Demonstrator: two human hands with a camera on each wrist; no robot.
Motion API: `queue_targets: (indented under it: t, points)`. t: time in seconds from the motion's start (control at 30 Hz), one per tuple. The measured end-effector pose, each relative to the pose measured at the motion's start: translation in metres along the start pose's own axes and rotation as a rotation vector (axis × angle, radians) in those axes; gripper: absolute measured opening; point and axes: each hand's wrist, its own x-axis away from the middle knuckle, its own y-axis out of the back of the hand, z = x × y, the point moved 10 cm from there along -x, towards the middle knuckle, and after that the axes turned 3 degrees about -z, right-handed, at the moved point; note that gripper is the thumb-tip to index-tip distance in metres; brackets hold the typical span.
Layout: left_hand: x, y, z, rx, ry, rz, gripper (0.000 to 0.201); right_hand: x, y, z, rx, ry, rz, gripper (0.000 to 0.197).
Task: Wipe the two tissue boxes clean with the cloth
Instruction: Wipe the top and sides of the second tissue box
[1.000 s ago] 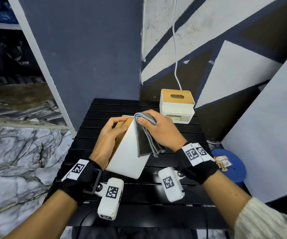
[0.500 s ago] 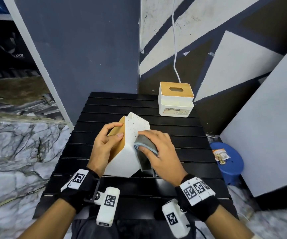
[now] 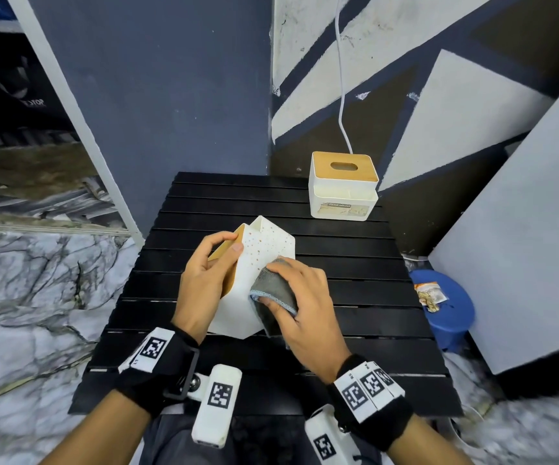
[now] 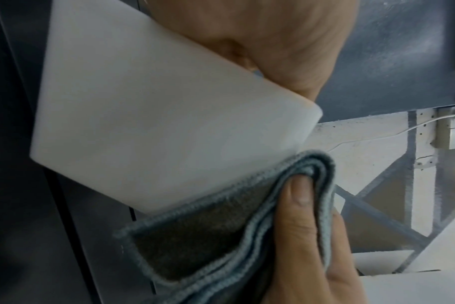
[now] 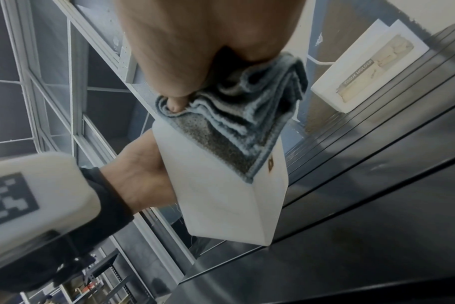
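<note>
Above the middle of the black table point(image 3: 338, 297), the left hand point(image 3: 204, 283) is gripping a tilted tissue box point(image 3: 264, 253), fingers curled round its wooden lid. The right hand point(image 3: 301, 307) is pinching a folded grey cloth point(image 3: 274, 290) against its side. The second tissue box point(image 3: 343, 186) is sitting at the table's far right corner.

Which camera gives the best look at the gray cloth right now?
The right wrist view: the gray cloth shows its folded layers pressed on the held tissue box. The left wrist view shows its stitched edges beside the thumb; the head view shows only a patch under the right hand.
</note>
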Motion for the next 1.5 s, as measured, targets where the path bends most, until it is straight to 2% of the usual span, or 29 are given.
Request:
queue_targets:
  t: [0.13,0.23,0.3,0.47,0.67,0.77,0.87,0.97,1.07,1.2,1.27,1.37,1.5]
  points:
    - [0.0,0.001,-0.004,0.028,-0.036,-0.009,0.02,-0.01,-0.004,0.002,0.03,0.022,0.04,0.041]
    - [-0.001,-0.001,-0.003,0.054,-0.019,0.011,0.032,-0.027,-0.002,-0.009,0.032,-0.041,0.024,0.043]
    - [-0.001,-0.001,-0.005,0.046,-0.026,0.005,0.033,-0.032,-0.001,-0.019,0.037,-0.072,0.021,0.042]
    - [0.0,0.0,-0.004,0.005,-0.047,-0.016,0.035,-0.008,0.004,-0.024,0.021,-0.114,-0.021,0.04]
    - [-0.001,0.0,-0.008,-0.039,-0.074,-0.022,0.014,-0.005,-0.014,0.014,0.053,-0.006,0.034,0.04]
    - [-0.001,0.001,-0.007,-0.033,-0.081,-0.025,0.012,-0.023,-0.013,0.003,0.039,-0.049,0.02,0.038]
    - [0.0,-0.002,-0.004,-0.011,-0.069,-0.015,0.027,-0.025,-0.005,-0.015,0.034,-0.122,-0.012,0.038]
    - [0.001,-0.006,-0.006,-0.011,-0.085,-0.016,0.036,-0.008,-0.003,-0.007,0.011,-0.135,0.029,0.045]
    - [0.0,-0.008,-0.005,-0.038,-0.082,-0.016,0.028,0.002,-0.011,0.016,0.03,-0.079,0.074,0.053]
    - [0.0,-0.007,-0.007,-0.053,-0.107,-0.001,0.013,-0.015,-0.014,0.027,0.043,-0.021,0.043,0.045]
    - [-0.001,-0.005,-0.005,-0.031,-0.093,-0.008,0.012,-0.027,-0.015,0.02,0.015,-0.032,0.045,0.042]
    - [-0.003,-0.001,-0.002,-0.046,-0.098,-0.032,0.013,-0.035,-0.011,0.004,0.011,-0.087,0.03,0.047]
    - [0.0,-0.001,-0.003,-0.072,-0.095,-0.043,0.017,-0.018,-0.007,0.003,-0.01,-0.095,0.022,0.045]
